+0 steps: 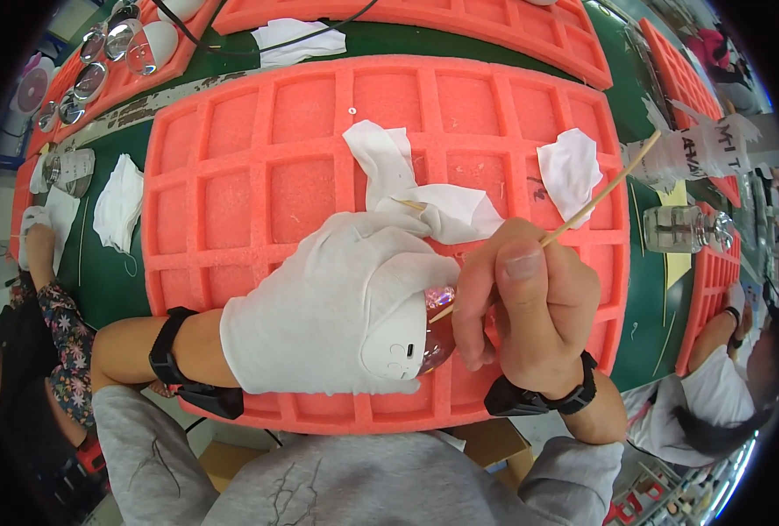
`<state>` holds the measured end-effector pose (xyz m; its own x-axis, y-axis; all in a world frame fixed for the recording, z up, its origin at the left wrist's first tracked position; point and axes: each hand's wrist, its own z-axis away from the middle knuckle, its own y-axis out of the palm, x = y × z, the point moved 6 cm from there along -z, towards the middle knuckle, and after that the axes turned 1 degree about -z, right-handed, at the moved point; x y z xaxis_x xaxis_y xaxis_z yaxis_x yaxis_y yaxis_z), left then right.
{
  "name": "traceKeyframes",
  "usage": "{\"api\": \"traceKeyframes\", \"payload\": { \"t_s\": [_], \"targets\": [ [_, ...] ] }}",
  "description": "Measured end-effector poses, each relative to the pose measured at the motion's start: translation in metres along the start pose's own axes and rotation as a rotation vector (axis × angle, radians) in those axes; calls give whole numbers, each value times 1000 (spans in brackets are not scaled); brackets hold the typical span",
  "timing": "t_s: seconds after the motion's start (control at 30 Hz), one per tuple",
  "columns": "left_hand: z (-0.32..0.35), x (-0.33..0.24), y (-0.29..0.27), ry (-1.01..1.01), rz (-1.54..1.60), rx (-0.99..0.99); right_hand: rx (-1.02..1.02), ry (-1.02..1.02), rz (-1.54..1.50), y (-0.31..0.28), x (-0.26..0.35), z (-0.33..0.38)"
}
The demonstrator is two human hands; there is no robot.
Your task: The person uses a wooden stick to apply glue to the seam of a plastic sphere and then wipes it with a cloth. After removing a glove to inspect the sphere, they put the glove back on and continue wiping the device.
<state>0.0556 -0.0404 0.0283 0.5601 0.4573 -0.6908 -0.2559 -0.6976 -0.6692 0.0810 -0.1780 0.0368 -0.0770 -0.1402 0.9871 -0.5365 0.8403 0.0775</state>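
My left hand point(306, 311), in a white glove, is wrapped round a small white rounded device point(394, 346) that has a port and buttons on its side. A clear, shiny dome point(440, 340) on the device faces right and reflects the pink below. In my bare right hand point(534, 298) a thin wooden stick point(615, 182) is pinched between thumb and fingers. Its lower tip is at the seam between dome and white body; whether it touches I cannot tell. Just beyond my left fingers a crumpled white cloth point(464, 210) lies on the pink foam tray point(231, 256).
Another white cloth point(571, 171) lies at the tray's right. A folded cloth point(119, 202) rests on the green table point(100, 272). Glass jars point(672, 230) stand right; clear domes point(122, 39) sit in foam far left. A black cable point(266, 53) crosses the back. Co-workers sit on both sides.
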Motion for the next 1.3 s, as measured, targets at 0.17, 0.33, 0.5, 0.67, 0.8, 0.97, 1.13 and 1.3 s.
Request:
{"api": "traceKeyframes", "payload": {
  "t_s": [0.17,0.33,0.5,0.67,0.8,0.97,1.13,1.3],
  "targets": [
    [2,-1,-1,-11,-61,-4,71,35,2,4,-4,0],
    [7,3,6,5,-49,-2,154,-12,9,8,-4,0],
    [7,2,5,0,-62,30,67,39,-39,5,-6,1],
    [9,7,10,-16,-73,26,98,33,-16,4,-6,0],
    [8,4,7,-13,-72,10,107,-3,28,6,-6,1],
    [6,2,6,-24,-93,87,77,122,-20,3,-10,0],
    [11,7,10,-2,-107,5,211,-117,43,10,0,1],
    [11,9,10,-45,-77,15,74,62,-75,3,-13,-1]
  ]
}}
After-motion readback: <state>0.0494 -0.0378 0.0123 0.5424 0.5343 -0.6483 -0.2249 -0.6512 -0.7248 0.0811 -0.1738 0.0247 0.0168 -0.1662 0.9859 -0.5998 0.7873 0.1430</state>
